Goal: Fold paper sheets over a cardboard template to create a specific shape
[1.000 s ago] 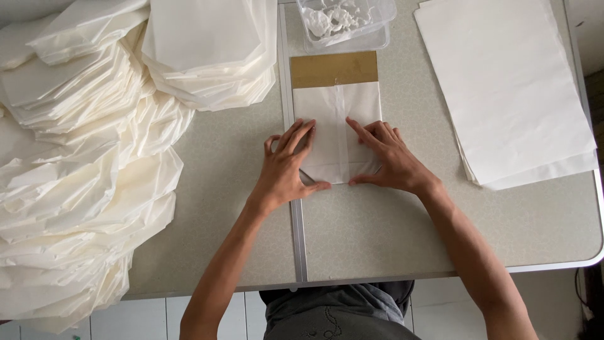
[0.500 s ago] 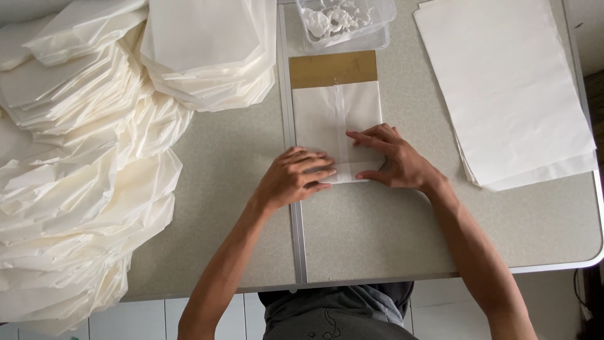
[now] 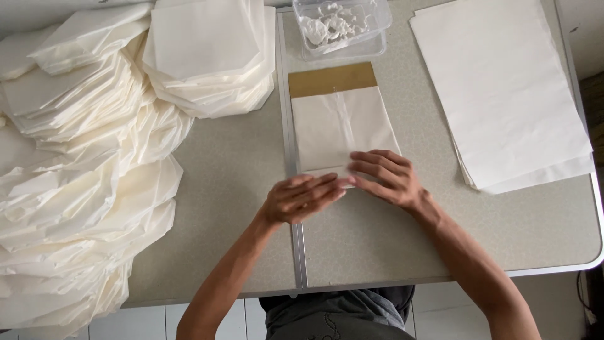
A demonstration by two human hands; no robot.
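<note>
Table point(image 3: 239, 189): L hand point(image 3: 301, 198) slid off paper point(image 3: 340, 129).

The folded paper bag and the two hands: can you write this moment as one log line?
left hand: flat at bag's bottom edge | right hand: pressing folded paper bag | brown board: under bag | table: grey

Soft, even daylight fills the scene, bright but not harsh. The white paper stack point(image 3: 503, 94) and the heaped folded sheets point(image 3: 75, 189) run close to overexposed, losing some surface detail. Shadows are faint and diffuse, with only a thin dark edge under the left hand point(image 3: 301, 198) and right hand point(image 3: 384, 178) on the grey table point(image 3: 233, 189). Focus is sharp throughout, apart from slight softness at the fingers point(image 3: 327, 186). The table's edges bow slightly toward the corners.
</note>
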